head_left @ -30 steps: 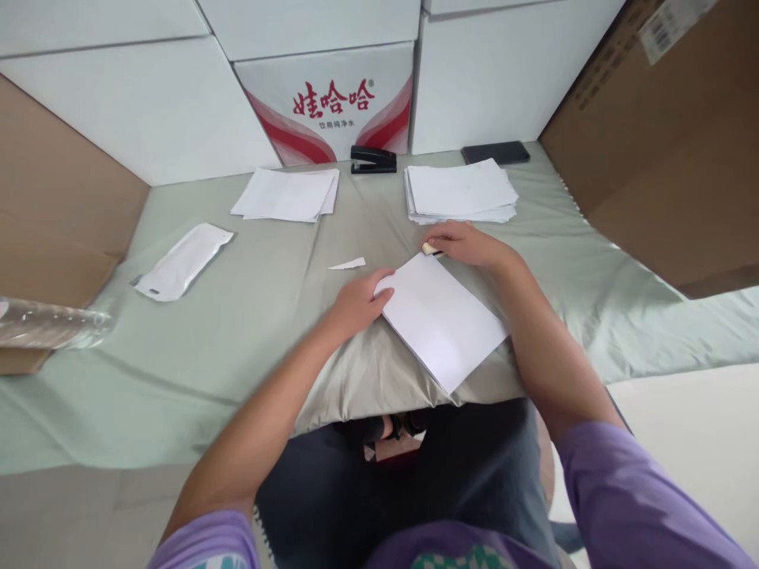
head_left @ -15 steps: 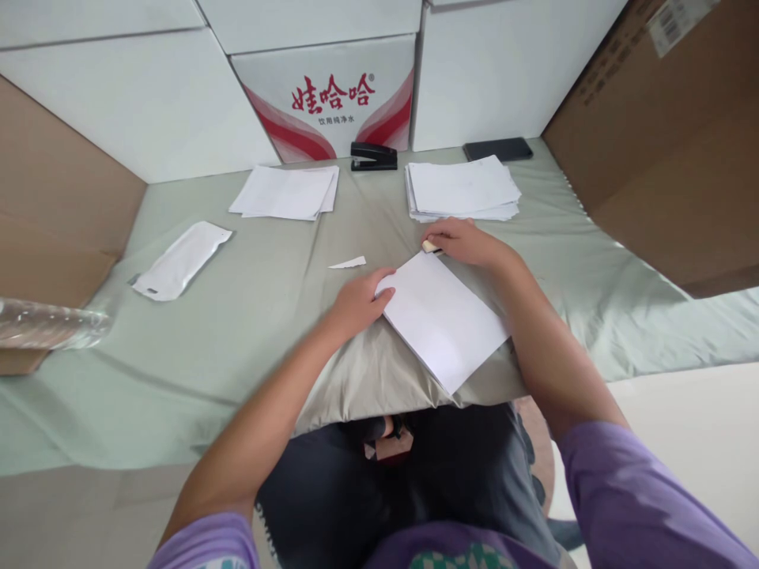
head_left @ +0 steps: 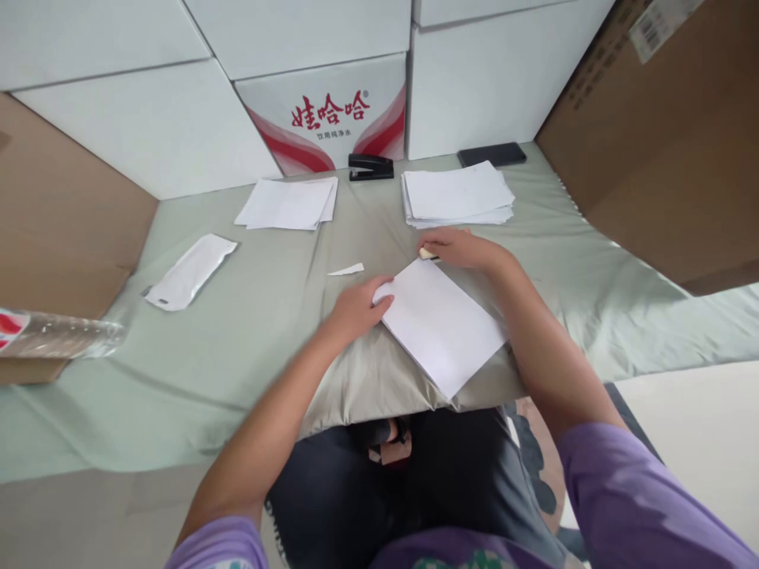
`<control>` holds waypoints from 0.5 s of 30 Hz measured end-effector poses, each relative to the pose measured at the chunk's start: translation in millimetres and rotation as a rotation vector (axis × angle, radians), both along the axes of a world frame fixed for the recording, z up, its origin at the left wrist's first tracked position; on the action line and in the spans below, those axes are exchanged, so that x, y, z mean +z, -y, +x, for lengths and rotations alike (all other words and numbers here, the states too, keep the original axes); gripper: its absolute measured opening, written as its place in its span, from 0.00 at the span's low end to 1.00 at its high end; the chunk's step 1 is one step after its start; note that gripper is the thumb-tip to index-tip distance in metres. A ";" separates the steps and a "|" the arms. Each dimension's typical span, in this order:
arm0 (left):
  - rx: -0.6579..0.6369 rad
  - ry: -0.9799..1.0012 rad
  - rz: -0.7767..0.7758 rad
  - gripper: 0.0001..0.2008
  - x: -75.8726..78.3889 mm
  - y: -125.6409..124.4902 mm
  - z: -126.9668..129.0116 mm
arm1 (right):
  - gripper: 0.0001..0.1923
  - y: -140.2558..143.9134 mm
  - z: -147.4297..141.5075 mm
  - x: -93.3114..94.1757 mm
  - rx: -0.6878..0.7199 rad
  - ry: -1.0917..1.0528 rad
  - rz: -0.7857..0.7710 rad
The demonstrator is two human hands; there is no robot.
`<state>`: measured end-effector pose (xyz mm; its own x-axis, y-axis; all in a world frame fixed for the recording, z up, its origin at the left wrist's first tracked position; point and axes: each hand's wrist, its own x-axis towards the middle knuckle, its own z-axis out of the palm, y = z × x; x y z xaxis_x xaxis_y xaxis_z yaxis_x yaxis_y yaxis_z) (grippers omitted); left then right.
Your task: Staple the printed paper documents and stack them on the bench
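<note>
A white sheet of paper (head_left: 442, 324) lies tilted on the green cloth (head_left: 249, 316) at the table's near edge. My left hand (head_left: 356, 308) rests on the sheet's left corner, fingers pressing it down. My right hand (head_left: 459, 246) sits at the sheet's far corner, pinching a small pale object (head_left: 425, 254) against the cloth; what that object is I cannot tell.
Beyond lie a thin stack of papers (head_left: 290, 203), a thicker stack (head_left: 455, 194), a black stapler (head_left: 371, 167) and a dark phone (head_left: 492, 154). A torn paper scrap (head_left: 347, 270), a white pouch (head_left: 190, 270), a plastic bottle (head_left: 56, 338), white cartons and brown boxes surround the table.
Both hands stay on the sheet in the same places. Only the head camera has tilted slightly, shifting the scene a little downward in view.
</note>
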<state>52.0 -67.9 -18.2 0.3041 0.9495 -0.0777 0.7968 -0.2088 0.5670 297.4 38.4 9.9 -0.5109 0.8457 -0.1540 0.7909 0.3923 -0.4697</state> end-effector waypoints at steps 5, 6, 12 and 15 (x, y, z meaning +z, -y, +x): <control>0.018 -0.035 -0.024 0.23 1.5 0.5 0.6 | 0.20 -0.9 2.7 -1.0 0.015 -0.023 0.002; 0.018 -0.035 -0.019 0.23 1.6 0.7 0.5 | 0.20 -0.8 3.0 -0.6 0.015 -0.027 -0.005; 0.026 -0.028 -0.015 0.23 1.4 1.4 1.7 | 0.19 0.7 3.2 3.8 0.016 -0.031 -0.052; 0.022 -0.017 -0.018 0.23 0.1 2.7 1.4 | 0.18 0.2 2.8 2.4 0.014 -0.034 -0.056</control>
<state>53.3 -70.6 -18.1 0.2817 0.9542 -0.1003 0.8108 -0.1809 0.5566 300.2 38.2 12.4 -0.5282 0.8291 -0.1835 0.7687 0.3751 -0.5181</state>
